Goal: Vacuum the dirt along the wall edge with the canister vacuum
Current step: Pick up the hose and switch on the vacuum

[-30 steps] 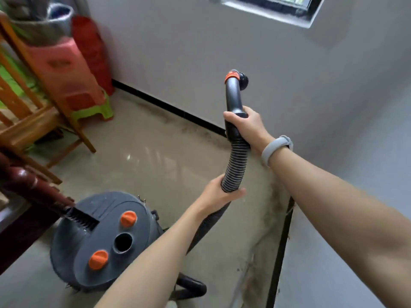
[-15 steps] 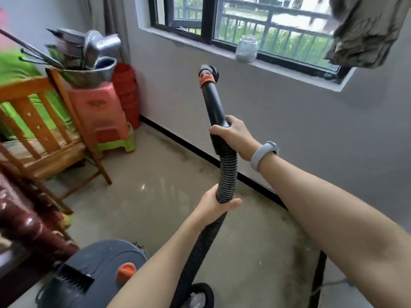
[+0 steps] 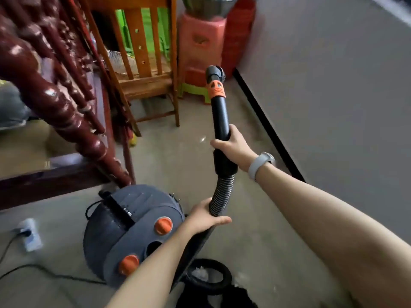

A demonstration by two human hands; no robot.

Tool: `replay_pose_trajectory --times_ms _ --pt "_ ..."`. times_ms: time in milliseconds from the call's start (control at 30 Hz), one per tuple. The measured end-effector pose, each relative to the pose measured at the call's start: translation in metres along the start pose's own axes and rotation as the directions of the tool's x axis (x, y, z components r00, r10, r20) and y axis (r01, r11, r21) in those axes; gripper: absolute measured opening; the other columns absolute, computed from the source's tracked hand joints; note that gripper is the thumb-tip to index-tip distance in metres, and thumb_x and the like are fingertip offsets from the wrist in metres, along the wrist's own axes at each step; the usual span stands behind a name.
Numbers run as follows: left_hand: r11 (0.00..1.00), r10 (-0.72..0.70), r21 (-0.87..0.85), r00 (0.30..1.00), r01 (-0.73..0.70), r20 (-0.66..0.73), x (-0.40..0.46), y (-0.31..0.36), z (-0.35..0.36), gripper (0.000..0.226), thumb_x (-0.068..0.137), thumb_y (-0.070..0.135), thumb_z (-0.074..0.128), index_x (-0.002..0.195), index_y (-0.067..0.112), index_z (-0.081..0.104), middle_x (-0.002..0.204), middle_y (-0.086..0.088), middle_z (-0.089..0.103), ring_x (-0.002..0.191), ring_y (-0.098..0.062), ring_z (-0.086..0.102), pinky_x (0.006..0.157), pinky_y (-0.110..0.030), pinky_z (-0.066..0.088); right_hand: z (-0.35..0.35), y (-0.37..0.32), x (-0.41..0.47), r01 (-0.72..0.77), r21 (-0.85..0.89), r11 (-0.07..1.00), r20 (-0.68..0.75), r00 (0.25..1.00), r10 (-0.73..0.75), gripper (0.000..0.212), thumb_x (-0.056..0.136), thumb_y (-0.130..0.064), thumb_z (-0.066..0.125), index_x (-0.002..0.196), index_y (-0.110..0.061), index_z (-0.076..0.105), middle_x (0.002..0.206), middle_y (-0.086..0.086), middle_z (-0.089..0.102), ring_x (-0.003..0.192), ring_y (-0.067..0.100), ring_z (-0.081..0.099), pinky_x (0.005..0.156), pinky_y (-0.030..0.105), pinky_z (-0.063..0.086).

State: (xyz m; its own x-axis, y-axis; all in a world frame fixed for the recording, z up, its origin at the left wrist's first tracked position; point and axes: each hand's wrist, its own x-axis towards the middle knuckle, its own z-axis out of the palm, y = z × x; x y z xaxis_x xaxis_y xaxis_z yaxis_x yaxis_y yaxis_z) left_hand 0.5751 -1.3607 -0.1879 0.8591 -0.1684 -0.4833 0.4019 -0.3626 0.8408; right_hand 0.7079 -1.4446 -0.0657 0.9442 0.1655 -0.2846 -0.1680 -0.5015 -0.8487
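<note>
A grey canister vacuum [image 3: 124,227] with orange knobs stands on the floor at the lower left. Its ribbed black hose [image 3: 222,194] rises to a rigid black wand [image 3: 220,116] with an orange collar and a small brush head [image 3: 215,73], held above the floor and pointing away. My right hand [image 3: 234,147] grips the wand's lower end. My left hand [image 3: 205,215] holds the ribbed hose just below. The grey wall's black baseboard [image 3: 266,123] runs along the right, with a dirty streak on the floor beside it.
A wooden chair [image 3: 146,70] and stacked pink and red plastic stools [image 3: 200,47] stand at the far end. A dark red carved rail [image 3: 55,85] crosses the left. A power strip [image 3: 30,233] and cable lie on the floor at lower left.
The view has swung left and down, away from the window. The wand now points toward the stools and the canister is back in full view. Both hands keep their grip.
</note>
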Motion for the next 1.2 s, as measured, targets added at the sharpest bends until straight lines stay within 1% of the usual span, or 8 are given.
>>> replay_pose_trajectory --times_ms 167,333,533,767,900,1000,1100,1200 --pt "0.996 -0.085 -0.02 0.991 0.083 -0.102 -0.009 -0.033 0.002 0.038 0.068 0.028 0.084 0.068 0.025 0.046 0.063 0.016 0.049 0.058 0.004 0.044 0.051 -0.006 0.034 0.046 0.033 0.022 -0.085 0.012 0.996 0.129 0.988 0.083 0.026 0.082 -0.012 0.064 0.095 -0.011 0.042 0.086 0.007 0.053 0.073 0.02 0.056 0.071 0.035 0.05" --pt "0.977 -0.194 -0.134 0.955 0.167 -0.224 -0.018 -0.043 0.01 0.034 0.07 0.031 0.081 0.095 0.021 0.06 0.085 0.008 0.064 0.076 -0.007 0.056 0.064 -0.009 0.04 0.07 0.067 0.028 -0.172 0.092 0.981 0.264 0.954 0.143 0.026 0.083 -0.015 0.067 0.082 -0.017 0.041 0.085 0.014 0.057 0.074 0.027 0.059 0.077 0.045 0.053" --pt "0.92 -0.283 -0.362 0.897 0.152 -0.341 -0.023 -0.043 0.045 0.02 0.071 0.035 0.076 0.084 0.038 0.061 0.074 0.016 0.061 0.064 0.007 0.051 0.062 -0.008 0.039 0.077 0.094 0.039 -0.372 0.22 0.902 0.46 0.855 0.24 0.022 0.085 -0.012 0.066 0.09 -0.008 0.045 0.069 0.009 0.056 0.054 0.022 0.058 0.059 0.034 0.054" --pt "0.922 -0.357 -0.258 0.891 0.288 -0.281 -0.051 -0.071 0.09 0.055 0.075 0.023 0.076 0.125 0.02 0.056 0.114 0.001 0.066 0.106 -0.015 0.058 0.095 -0.025 0.042 0.092 0.095 0.067 -0.544 0.32 0.776 0.497 0.793 0.352 0.028 0.086 -0.02 0.066 0.1 -0.009 0.044 0.066 0.008 0.05 0.042 0.018 0.051 0.048 0.026 0.049" --pt "0.889 -0.448 -0.172 0.884 0.425 -0.131 -0.071 -0.089 0.081 0.047 0.075 0.021 0.073 0.12 0.021 0.06 0.102 0.01 0.064 0.086 0.005 0.057 0.073 -0.009 0.043 0.097 0.115 0.046 -0.479 0.22 0.85 0.461 0.819 0.342 0.023 0.086 -0.023 0.063 0.087 -0.013 0.042 0.054 0.006 0.047 0.034 0.017 0.046 0.042 0.025 0.045" --pt "0.852 -0.522 -0.207 0.751 0.481 -0.403 -0.065 -0.096 0.055 0.04 0.083 0.027 0.068 0.121 0.018 0.062 0.112 0.001 0.066 0.101 -0.012 0.061 0.085 -0.023 0.045 0.095 0.142 0.015 -0.399 0.161 0.903 0.496 0.823 0.276 0.021 0.087 -0.022 0.061 0.088 -0.013 0.042 0.047 0.005 0.048 0.034 0.019 0.044 0.039 0.025 0.043" --pt "0.851 -0.414 -0.18 0.421 0.493 -0.807 -0.048 -0.097 0.034 0.024 0.09 0.032 0.059 0.103 0.012 0.063 0.103 -0.005 0.068 0.099 -0.027 0.061 0.078 -0.035 0.044 0.095 0.167 -0.011 -0.268 0.099 0.958 0.566 0.807 0.167 0.021 0.088 -0.021 0.061 0.093 -0.011 0.043 0.046 0.005 0.05 0.034 0.021 0.044 0.038 0.027 0.041" --pt "0.768 -0.395 -0.065 0.391 0.637 -0.831 -0.027 -0.105 0.025 0.033 0.094 0.041 0.05 0.097 0.008 0.057 0.101 -0.011 0.065 0.098 -0.033 0.059 0.073 -0.038 0.041 0.098 0.188 -0.028 -0.174 0.086 0.981 0.586 0.805 0.092 0.02 0.088 -0.02 0.063 0.087 -0.012 0.044 0.046 0.003 0.049 0.032 0.021 0.042 0.036 0.026 0.038"
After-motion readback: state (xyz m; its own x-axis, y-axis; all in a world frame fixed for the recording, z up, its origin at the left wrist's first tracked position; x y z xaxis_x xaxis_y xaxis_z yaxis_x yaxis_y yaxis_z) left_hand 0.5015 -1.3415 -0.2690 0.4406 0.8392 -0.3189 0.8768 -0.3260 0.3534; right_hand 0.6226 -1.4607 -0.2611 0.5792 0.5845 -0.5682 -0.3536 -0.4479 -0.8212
